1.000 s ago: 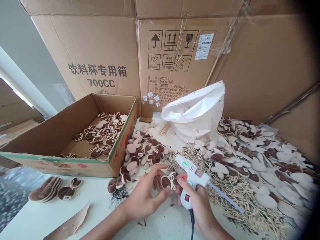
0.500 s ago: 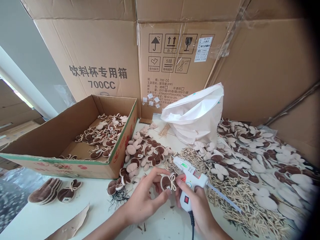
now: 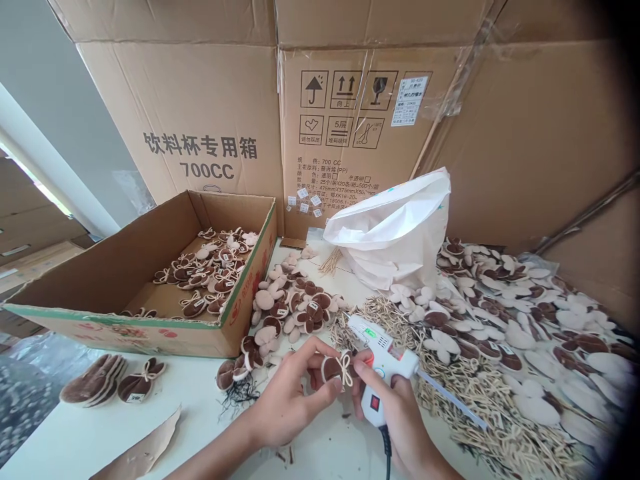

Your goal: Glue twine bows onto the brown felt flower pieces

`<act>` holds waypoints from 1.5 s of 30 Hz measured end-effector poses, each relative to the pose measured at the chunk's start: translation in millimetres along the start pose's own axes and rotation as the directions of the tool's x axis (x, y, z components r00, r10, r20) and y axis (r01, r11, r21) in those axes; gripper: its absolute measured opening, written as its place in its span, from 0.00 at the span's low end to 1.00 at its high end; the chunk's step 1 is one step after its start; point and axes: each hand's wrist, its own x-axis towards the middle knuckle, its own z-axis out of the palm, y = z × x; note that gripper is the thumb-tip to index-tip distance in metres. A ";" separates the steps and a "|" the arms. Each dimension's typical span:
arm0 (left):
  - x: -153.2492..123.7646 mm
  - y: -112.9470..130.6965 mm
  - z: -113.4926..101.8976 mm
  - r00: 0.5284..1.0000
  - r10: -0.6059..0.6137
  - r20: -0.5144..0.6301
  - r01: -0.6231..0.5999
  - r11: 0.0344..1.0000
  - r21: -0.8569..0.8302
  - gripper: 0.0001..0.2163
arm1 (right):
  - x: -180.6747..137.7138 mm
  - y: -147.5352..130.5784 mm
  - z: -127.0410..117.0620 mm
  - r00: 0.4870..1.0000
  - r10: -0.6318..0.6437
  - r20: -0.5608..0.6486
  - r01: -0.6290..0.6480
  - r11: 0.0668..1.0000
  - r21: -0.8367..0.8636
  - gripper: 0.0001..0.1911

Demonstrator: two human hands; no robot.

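Pinched between the fingers of my left hand [image 3: 293, 393] is a small brown plush piece [image 3: 331, 368] with pale edging. A cream cord bow [image 3: 346, 369] lies on its right side, and a bit of white label shows below. My right hand [image 3: 395, 407] is closed round a white hot glue gun [image 3: 383, 360], whose nozzle points up and to the left, with a clear glue stick [image 3: 453, 399] jutting from its back. The right fingertips also reach the bow's edge; whether they press it I cannot tell. Cut cords [image 3: 465, 400] lie beneath and right of the gun.
At left stands an open cardboard box [image 3: 125, 340] with finished bow pieces inside. Plush pieces [image 3: 295, 300] are heaped beyond my hands, with more [image 3: 540, 333] at right. A white plastic bag [image 3: 400, 240] stands behind. A stack of brown pieces [image 3: 93, 380] and torn cardboard [image 3: 143, 450] lie front left.
The whole view has shifted slightly, with things sitting a little further right. Both hands keep their grips, and the plush piece and glue gun stay nearly still.
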 end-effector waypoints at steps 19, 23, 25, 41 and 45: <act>1.6 -4.8 4.0 1.000 -0.030 -0.007 0.029 0.999 -0.036 0.09 | 0.9 0.0 1.3 1.000 0.018 0.004 -0.018 1.000 -0.009 0.16; 2.0 -3.3 4.2 1.000 -0.027 0.004 0.027 0.997 -0.068 0.09 | 1.0 -1.2 1.4 0.998 0.051 0.023 -0.051 0.999 -0.009 0.16; 2.2 -2.1 4.3 1.000 -0.015 0.016 0.017 0.996 -0.091 0.08 | 1.2 -1.3 1.0 0.998 0.056 0.035 -0.056 0.998 -0.010 0.17; 0.5 -2.7 3.8 0.999 0.050 0.005 -0.049 0.996 -0.074 0.09 | -0.2 -0.7 0.8 0.997 0.080 0.006 -0.079 0.996 -0.037 0.18; -0.3 -6.1 5.2 0.998 0.059 0.004 -0.058 0.996 -0.062 0.11 | -0.7 -1.0 1.5 0.995 0.100 -0.017 -0.101 0.994 -0.028 0.18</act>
